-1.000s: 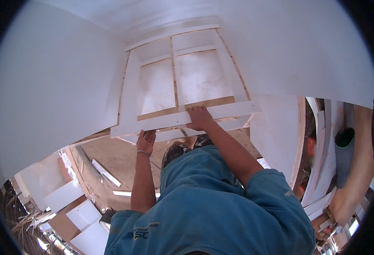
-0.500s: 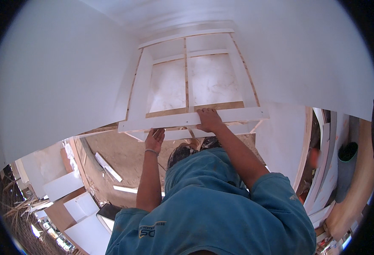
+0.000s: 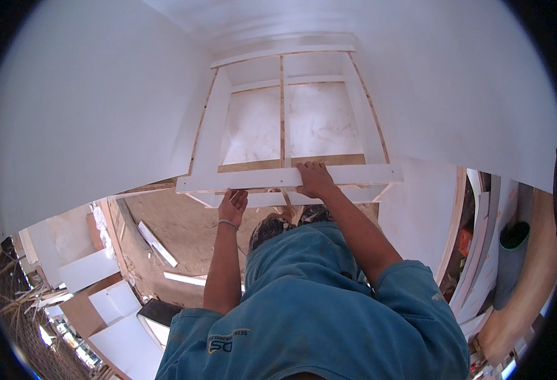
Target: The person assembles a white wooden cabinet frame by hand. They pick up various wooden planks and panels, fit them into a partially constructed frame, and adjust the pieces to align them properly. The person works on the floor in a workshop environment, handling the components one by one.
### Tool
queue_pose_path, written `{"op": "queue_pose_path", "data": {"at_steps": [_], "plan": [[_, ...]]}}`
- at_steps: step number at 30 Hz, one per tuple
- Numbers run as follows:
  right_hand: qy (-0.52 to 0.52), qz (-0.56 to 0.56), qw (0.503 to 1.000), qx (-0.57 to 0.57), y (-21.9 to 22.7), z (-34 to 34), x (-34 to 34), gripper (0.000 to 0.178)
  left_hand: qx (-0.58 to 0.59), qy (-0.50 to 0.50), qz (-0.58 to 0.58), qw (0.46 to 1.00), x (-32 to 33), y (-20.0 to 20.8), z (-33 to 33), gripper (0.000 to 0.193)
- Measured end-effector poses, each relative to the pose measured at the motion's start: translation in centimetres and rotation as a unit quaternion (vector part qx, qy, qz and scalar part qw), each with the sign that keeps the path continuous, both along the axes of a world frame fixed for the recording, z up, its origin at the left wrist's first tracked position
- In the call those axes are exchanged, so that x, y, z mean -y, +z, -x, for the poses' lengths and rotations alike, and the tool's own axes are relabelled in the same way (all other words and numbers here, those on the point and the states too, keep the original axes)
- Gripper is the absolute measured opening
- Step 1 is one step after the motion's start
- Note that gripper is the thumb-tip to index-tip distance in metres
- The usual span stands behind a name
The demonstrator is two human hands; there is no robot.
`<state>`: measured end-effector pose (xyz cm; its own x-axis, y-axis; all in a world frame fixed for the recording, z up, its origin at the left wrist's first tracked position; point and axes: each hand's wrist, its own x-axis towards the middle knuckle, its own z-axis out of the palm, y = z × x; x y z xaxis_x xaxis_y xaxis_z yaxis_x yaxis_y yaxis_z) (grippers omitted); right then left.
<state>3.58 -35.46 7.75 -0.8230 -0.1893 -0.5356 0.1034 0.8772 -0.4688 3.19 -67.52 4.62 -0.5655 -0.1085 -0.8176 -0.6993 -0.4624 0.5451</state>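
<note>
A white wooden frame (image 3: pixel 240 180) with an open top and a divider (image 3: pixel 283 120) down its middle stands in front of me, between large white panels. My right hand (image 3: pixel 316 180) lies over the front rail, right of its middle, with the fingers curled across the top edge. Left of it, my left hand (image 3: pixel 232 206) is raised against the rail's lower edge. Its fingers are stretched upward and the palm shows; the fingertips partly meet the rail's underside. Raw board edges show along the frame's sides.
White panels rise on the left (image 3: pixel 94 107) and right (image 3: pixel 462 95). Offcut strips (image 3: pixel 158 244) lie on the dirt floor (image 3: pixel 164 215). Boards (image 3: pixel 123 342) are stacked at lower left. At right stand leaning boards (image 3: pixel 481 234) and a grey cylinder (image 3: pixel 512 259).
The view has shifted slightly, and the frame sits a little further right in it. Both hands keep nearly the same places at the front rail.
</note>
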Motion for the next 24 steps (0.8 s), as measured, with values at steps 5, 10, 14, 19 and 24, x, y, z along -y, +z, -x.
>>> {"op": "queue_pose_path", "data": {"at_steps": [5,10,14,19,24], "plan": [[-0.005,0.010,1.000,-0.009,-0.1,-0.2,0.0,0.076,0.006,-0.003,-0.006,1.000,0.3,-0.2,0.0,0.037],[-0.010,0.003,1.000,-0.026,-0.5,-0.6,-0.1,0.075,0.015,0.006,0.005,1.000,-0.4,0.3,0.0,0.037],[-0.005,0.001,1.000,-0.015,-0.4,-0.3,-0.2,0.075,0.006,0.010,-0.010,1.000,-0.5,0.6,0.1,0.038],[0.023,-0.011,0.998,-0.060,-0.9,-0.6,-0.9,0.079,0.010,0.047,-0.110,0.993,-2.7,1.4,1.2,0.035],[0.054,0.038,0.994,-0.091,-4.1,-1.5,-1.4,0.081,0.019,0.020,0.014,1.000,-3.0,-1.6,1.4,0.030]]}}
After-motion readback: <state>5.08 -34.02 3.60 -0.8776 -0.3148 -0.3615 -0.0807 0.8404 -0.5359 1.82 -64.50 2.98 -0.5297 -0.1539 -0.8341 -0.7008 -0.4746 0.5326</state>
